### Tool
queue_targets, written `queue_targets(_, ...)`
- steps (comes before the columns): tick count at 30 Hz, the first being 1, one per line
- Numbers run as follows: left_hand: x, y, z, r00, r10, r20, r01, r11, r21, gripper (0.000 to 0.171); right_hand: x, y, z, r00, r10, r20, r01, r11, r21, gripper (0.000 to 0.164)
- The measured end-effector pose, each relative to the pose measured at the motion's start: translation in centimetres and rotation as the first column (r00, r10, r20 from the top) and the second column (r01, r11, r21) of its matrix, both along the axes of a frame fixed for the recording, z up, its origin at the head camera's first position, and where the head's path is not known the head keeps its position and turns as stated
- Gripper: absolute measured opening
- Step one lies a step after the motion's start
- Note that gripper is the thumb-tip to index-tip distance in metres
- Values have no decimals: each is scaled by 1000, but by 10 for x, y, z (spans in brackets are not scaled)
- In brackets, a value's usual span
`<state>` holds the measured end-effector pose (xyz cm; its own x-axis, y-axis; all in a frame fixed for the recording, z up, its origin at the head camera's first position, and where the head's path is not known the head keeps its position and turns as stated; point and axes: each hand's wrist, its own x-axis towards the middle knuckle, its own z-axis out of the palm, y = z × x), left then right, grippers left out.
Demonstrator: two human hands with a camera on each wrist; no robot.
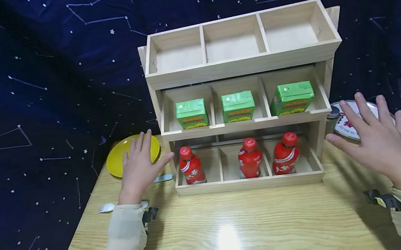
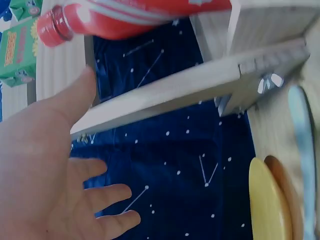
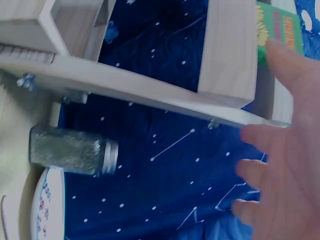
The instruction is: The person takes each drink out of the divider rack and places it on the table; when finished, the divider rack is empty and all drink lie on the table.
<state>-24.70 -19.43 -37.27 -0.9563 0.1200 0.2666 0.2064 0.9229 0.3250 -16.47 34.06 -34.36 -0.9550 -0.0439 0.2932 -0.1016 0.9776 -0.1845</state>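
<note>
With fingers spread and nothing in them, my left hand [image 1: 137, 168] is held over the table's left side, its thumb pointing at the rack. My right hand [image 1: 383, 140], likewise spread and holding nothing, is to the right of the rack. Between them stands a three-tier wooden rack [image 1: 250, 188]. Three green drink cartons, the left one [image 1: 191, 114], the middle one [image 1: 238, 106] and the right one [image 1: 291, 98], fill its middle tier. On the bottom tier are three red bottles: one at left [image 1: 191, 166], one in the middle [image 1: 250, 158] and a tilted one at right [image 1: 285, 154].
A yellow plate [image 1: 115, 161] lies behind my left hand, near a light-blue utensil handle [image 1: 163, 178] and a white fork [image 1: 106, 208]. Right of the rack are a glass jar with a metal lid [image 3: 70, 150] and a white patterned plate [image 1: 348, 130]. Dark-blue cloth hangs behind.
</note>
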Motion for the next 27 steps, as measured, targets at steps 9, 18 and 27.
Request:
queue_targets(9,-2,5,-3,1000,17,-24,-9,957,289,86,-2,-29,24,897,130,-422,-233,951,-203,83)
queue_targets(18,-9,14,-9,1000,-12,-18,19,840,543,70,-30,-62,47,800,179,-572,-447,814,-371,71)
queue_targets(27,-16,22,-16,1000,-26,-11,26,715,699,58,-50,-68,50,852,163,-498,-425,771,-474,66)
